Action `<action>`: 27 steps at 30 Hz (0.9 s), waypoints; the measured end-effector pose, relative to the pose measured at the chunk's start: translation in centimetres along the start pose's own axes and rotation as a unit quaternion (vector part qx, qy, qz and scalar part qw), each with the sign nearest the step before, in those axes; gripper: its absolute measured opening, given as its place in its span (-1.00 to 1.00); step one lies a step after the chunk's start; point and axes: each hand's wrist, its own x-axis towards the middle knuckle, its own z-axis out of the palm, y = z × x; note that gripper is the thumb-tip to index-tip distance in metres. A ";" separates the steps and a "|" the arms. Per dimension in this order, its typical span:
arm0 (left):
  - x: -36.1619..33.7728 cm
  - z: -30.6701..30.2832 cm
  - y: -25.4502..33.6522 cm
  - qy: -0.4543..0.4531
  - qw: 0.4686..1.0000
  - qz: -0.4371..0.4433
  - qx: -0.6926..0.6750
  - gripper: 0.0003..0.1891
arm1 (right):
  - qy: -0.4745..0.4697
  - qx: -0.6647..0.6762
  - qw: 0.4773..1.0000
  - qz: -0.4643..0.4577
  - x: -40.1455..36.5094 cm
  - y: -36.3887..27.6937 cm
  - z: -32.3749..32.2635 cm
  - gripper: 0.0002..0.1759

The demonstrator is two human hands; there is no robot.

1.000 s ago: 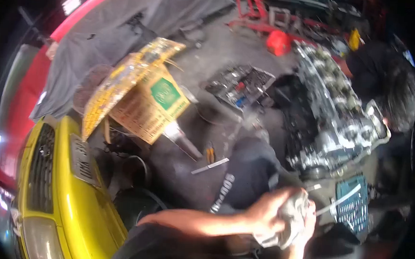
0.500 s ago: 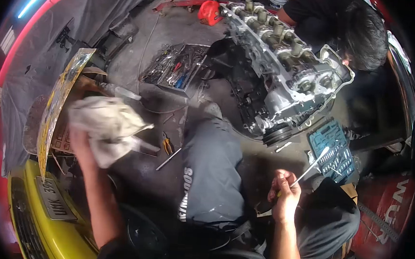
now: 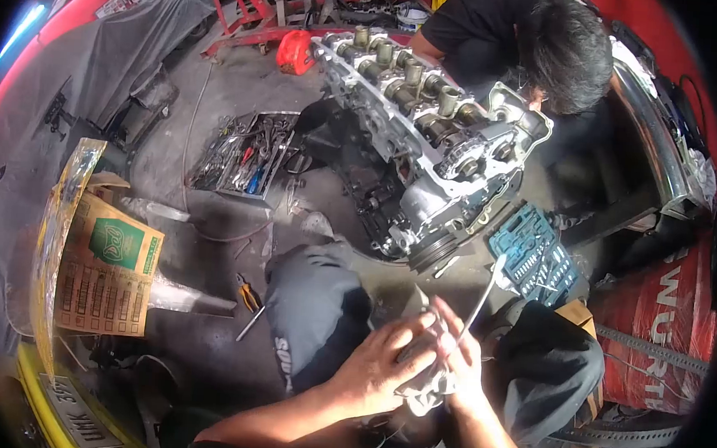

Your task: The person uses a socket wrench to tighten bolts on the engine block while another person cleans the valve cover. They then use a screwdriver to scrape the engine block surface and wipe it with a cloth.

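Observation:
My left hand [image 3: 378,369] is closed around a crumpled pale rag [image 3: 426,399], bunched against my right hand. My right hand [image 3: 464,368] grips a thin rod with a pale, widened tip [image 3: 480,301], pointing up and to the right. Its handle end is hidden by fingers and cloth. Both hands meet over my lap, right of my knee. Beyond them a partly stripped engine [image 3: 429,138] stands on the floor, its top open. Just past the rod's tip lies an open teal socket set case [image 3: 533,251].
Another person [image 3: 562,56] crouches behind the engine. A metal tray of tools [image 3: 248,151] and yellow-black pliers [image 3: 247,294] lie on the floor. At left are a cardboard box [image 3: 110,266] and a yellow bumper with a plate [image 3: 80,412]. A red container [image 3: 295,52] stands behind.
My left hand has brought the rag from the far left over to my right hand. The rod stays in my right hand, now with cloth against it. My view has turned rightward.

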 end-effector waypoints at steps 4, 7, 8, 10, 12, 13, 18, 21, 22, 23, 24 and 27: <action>0.3 -1.4 0.0 0.024 0.998 -0.009 0.055 -0.40 | 0.052 -0.042 0.996 0.059 -3.8 2.1 -1.6 -0.48; 1.6 -7.6 -1.2 0.149 0.975 -0.039 0.161 -0.65 | 0.069 -0.066 0.994 0.061 -4.8 3.4 -2.9 -0.72; 2.2 -11.2 -0.4 0.184 0.964 -0.030 0.192 -0.67 | 0.093 -0.060 0.991 0.075 -4.5 3.6 -3.3 -0.74; 0.2 -17.5 0.4 0.476 0.787 -0.217 -0.327 -0.68 | 0.168 -0.046 0.980 0.093 -3.6 4.0 -3.8 -0.79; -4.7 -27.3 0.6 0.484 0.843 -0.001 -0.235 -0.67 | 0.205 -0.023 0.975 0.086 -3.0 4.4 -4.3 -0.79; -6.8 -33.7 1.4 0.464 0.861 -0.035 -0.207 -0.63 | 0.218 -0.006 0.973 0.081 -2.7 4.3 -4.7 -0.78; -19.4 -60.1 -2.1 0.310 0.792 -0.294 0.436 -0.36 | 0.241 0.058 0.968 0.050 -1.8 4.4 -4.3 -0.64; -23.4 -61.6 -3.6 0.234 0.686 -0.529 0.442 -0.33 | 0.217 0.079 0.973 0.007 -1.5 3.6 -2.6 -0.50; -22.0 -59.6 -3.6 0.250 0.673 -0.469 0.514 -0.37 | 0.197 0.116 0.974 -0.007 -1.4 3.1 -1.9 -0.52; -20.3 -57.4 -3.5 0.266 0.646 -0.406 0.589 -0.42 | 0.175 0.151 0.973 -0.021 -1.2 2.7 -1.2 -0.54; -18.6 -55.1 -3.3 0.283 0.606 -0.346 0.658 -0.46 | 0.163 0.161 0.973 -0.018 -0.7 2.0 -0.5 -0.53; -7.4 -32.1 1.0 0.251 0.772 -0.199 0.549 -0.55 | 0.101 0.225 0.969 -0.029 1.1 0.7 2.3 -0.55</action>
